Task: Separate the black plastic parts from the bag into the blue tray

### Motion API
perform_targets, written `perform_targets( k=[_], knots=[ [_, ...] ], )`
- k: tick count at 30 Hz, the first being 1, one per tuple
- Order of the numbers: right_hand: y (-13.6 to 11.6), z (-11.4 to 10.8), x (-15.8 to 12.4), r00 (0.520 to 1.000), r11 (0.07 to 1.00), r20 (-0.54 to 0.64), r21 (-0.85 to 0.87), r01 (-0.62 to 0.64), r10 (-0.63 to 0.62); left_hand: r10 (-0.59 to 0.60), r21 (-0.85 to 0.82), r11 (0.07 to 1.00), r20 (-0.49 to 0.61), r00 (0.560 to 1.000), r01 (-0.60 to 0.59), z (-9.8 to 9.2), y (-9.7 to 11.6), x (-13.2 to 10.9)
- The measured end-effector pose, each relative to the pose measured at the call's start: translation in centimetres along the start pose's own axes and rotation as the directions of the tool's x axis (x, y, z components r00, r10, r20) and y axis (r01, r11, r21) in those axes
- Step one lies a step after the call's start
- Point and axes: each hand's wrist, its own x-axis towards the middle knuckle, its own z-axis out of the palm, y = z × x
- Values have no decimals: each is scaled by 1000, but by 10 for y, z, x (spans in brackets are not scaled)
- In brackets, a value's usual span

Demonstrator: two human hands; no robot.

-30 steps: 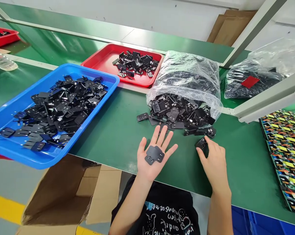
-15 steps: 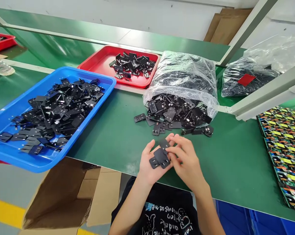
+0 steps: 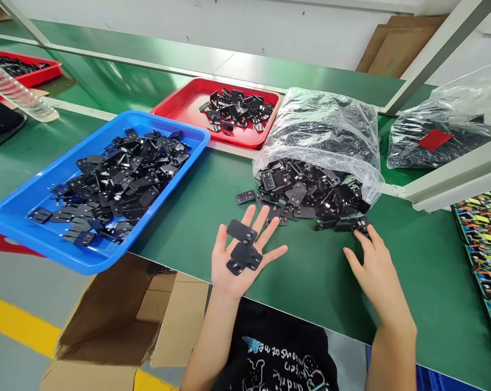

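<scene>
My left hand [image 3: 237, 277] is palm up with its fingers spread. Several flat black plug plates with metal prongs [image 3: 245, 255] lie on its palm and at the base of the fingers. My right hand [image 3: 377, 271] reaches out to the right, thumb and fingers apart. Its fingertips are at a black plug plate [image 3: 361, 224] by the edge of a loose heap; whether they press on it I cannot tell. That heap of black plug plates [image 3: 306, 190] spills from the mouth of a clear plastic bag [image 3: 326, 119].
A blue tray [image 3: 9, 217] of black plates stands at left, a red tray [image 3: 176, 106] behind it. A second bag [image 3: 424, 155] lies behind a metal post [image 3: 460, 168]. Circuit boards [image 3: 485, 244] line the right. A cardboard box [image 3: 107, 315] sits below the table edge.
My right hand has left the plates in my left hand and moved right to the heap's edge. My left hand has shifted left and spread its fingers, plates still on it. The view has turned slightly.
</scene>
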Motion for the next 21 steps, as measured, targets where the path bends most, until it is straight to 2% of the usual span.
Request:
perform_targets(
  k=[7, 12, 14, 16, 19, 21],
  knots=[
    [-5, 5, -6, 987, 996, -160, 84, -10, 23, 8, 6, 1000, -2, 1000, -8, -2, -1, -1],
    [-13, -1, -8, 960, 994, -279, 109, 17, 14, -14, -23, 1000, 5, 1000, 14, -1, -7, 2],
    [-25, -6, -10, 927, 987, -368, 104, 122, -76, -43, -43, 998, 4, 999, 44, 0, -11, 3],
    [-43, -9, -13, 885, 949, -405, 106, 296, -231, -89, -67, 994, 9, 996, 90, 1, -16, 4],
    [-73, -10, -15, 809, 818, -363, 178, 547, -462, -174, -92, 980, 28, 984, 176, 1, -24, 5],
    [-89, -9, -15, 751, 724, -339, 230, 650, -567, -225, -94, 969, 32, 974, 227, 0, -27, 5]
  ],
)
